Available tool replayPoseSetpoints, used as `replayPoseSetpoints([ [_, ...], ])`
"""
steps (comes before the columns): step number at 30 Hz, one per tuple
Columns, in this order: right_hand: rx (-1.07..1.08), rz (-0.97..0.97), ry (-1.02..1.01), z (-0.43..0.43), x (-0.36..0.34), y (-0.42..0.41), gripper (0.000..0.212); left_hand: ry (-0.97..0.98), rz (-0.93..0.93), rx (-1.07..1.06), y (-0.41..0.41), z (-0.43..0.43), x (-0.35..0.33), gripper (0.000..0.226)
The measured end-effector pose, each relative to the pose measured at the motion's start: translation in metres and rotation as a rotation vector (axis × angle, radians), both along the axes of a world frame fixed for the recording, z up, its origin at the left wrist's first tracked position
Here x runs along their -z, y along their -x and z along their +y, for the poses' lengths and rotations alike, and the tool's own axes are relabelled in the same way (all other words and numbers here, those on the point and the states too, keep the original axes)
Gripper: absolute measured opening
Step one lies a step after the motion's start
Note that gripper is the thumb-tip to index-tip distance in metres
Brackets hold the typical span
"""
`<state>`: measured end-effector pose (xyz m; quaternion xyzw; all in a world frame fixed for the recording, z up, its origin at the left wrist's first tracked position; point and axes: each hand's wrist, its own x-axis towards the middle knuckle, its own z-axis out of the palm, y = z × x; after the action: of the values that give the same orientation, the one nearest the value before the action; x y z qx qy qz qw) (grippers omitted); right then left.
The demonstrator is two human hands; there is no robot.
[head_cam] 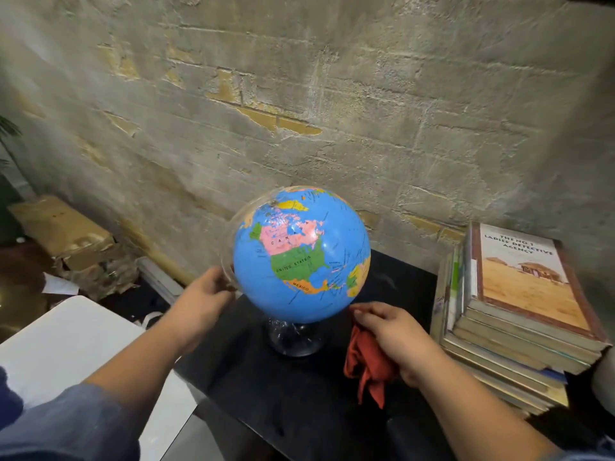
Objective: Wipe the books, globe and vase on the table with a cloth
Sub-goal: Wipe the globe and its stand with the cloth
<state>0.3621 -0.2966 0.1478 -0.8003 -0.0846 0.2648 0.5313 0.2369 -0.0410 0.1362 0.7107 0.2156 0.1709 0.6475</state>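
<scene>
The blue plastic globe, at centre, may tip on its stand if the right hand, clamped on the crumpled red cloth at 4 o'clock, rubs hard; the left hand grips its clear arc at 8 o'clock. A rough grey brick wall stands at 12 o'clock behind the black table, with stacked worn books at 3 o'clock.

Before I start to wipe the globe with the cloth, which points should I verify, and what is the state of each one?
1. Red cloth gripped by the right hand: ok.
2. Globe steadied: the left hand is at its clear arc, but a firm grip: cannot tell.
3. Base stands upright on the black table: ok.
4. Red cloth touches the globe: cannot tell.
5. Stack of books stands apart from the globe: ok.
</scene>
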Motion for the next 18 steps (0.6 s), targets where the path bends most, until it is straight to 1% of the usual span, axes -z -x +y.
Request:
replayPoseSetpoints([
  [2, -0.013, -0.007, 0.009, 0.002, 0.002, 0.000, 0.013, -0.061, 0.023, 0.017, -0.002, -0.009, 0.010, 0.033],
  [5, -0.030, -0.017, 0.017, 0.005, 0.002, 0.002, 0.011, -0.165, 0.039, -0.044, -0.008, -0.014, 0.008, 0.020],
  [11, -0.054, -0.016, 0.062, 0.008, 0.011, 0.005, 0.014, -0.164, 0.076, 0.005, 0.002, -0.015, 0.004, 0.023],
  [13, -0.066, -0.028, 0.114, 0.010, 0.010, 0.003, 0.015, -0.244, 0.111, -0.044, 0.002, -0.018, 0.001, 0.018],
  [15, -0.116, -0.090, 0.205, 0.014, 0.010, -0.002, 0.018, -0.401, 0.188, -0.126, -0.001, -0.020, -0.001, 0.014],
  [16, -0.151, -0.157, 0.263, 0.016, 0.011, -0.005, 0.022, -0.445, 0.222, -0.155, -0.002, -0.021, -0.001, 0.013],
  [18, -0.206, -0.346, 0.374, 0.024, 0.014, -0.008, 0.030, -0.448, 0.228, -0.168, -0.003, -0.022, 0.000, 0.009],
])
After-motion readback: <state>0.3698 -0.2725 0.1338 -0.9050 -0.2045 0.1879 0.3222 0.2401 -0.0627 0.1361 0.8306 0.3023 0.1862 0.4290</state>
